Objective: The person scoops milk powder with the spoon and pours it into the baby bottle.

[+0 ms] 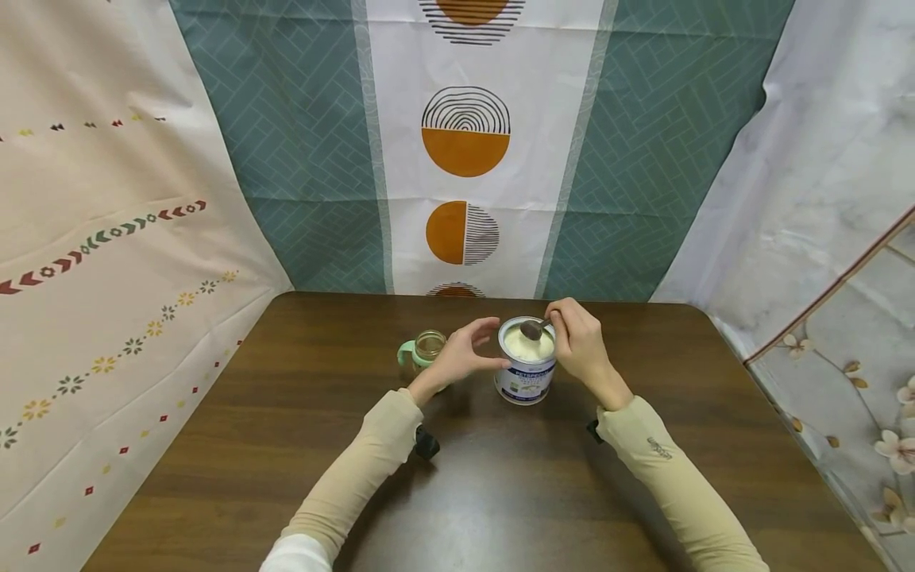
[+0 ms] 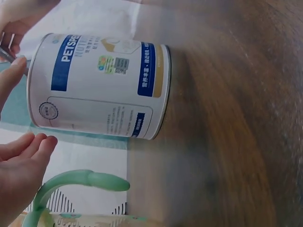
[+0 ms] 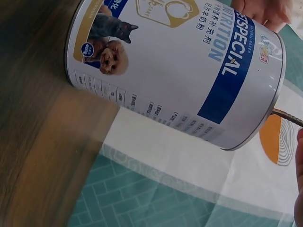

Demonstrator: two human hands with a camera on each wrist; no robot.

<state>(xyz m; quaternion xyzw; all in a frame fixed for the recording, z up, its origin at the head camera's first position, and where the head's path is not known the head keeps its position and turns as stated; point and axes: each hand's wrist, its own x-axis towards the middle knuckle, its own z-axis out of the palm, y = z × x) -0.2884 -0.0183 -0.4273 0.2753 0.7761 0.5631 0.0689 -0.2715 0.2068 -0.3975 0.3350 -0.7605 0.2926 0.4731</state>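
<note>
Works at a wood-grain table (image 1: 500, 508), over an upright, uncovered PETSPECIAL goat-milk-powder tin (image 1: 525, 384) resting on the tabletop. Pinches the handle of a metal spoon (image 1: 531, 329) between thumb and fingers of the right hand (image 1: 581, 342), at the right side of the tin's rim. Slants the spoon in across that rim, bowl within the tin's mouth, over the pale cream powder (image 1: 525, 348); cannot tell touching from hovering there. Spreads the left hand (image 1: 465, 351) loosely at the tin's left side, thumb and fingers parted in a wide curve, without gripping. Points the left thumb at the tin's rim, very near, contact impossible to tell; parts the lower fingertips from the tin's wall in the left wrist view. Bears, on the tin's wall, a dark blue name band (image 3: 224, 80), with a grey cat (image 3: 111, 29) and a curly brown dog (image 3: 113, 59) toward the base. Has a glass jar (image 1: 430, 345) with a mint-green handle (image 1: 405, 352) to the tin's left, apart from it and partly covered by the left hand. Wears long beige sleeves (image 1: 364, 453) on both arms, nearer than the tin. Faces, beyond the tin, a hanging cloth (image 1: 300, 159) in teal and white, printed with orange and black-lined circles.
</note>
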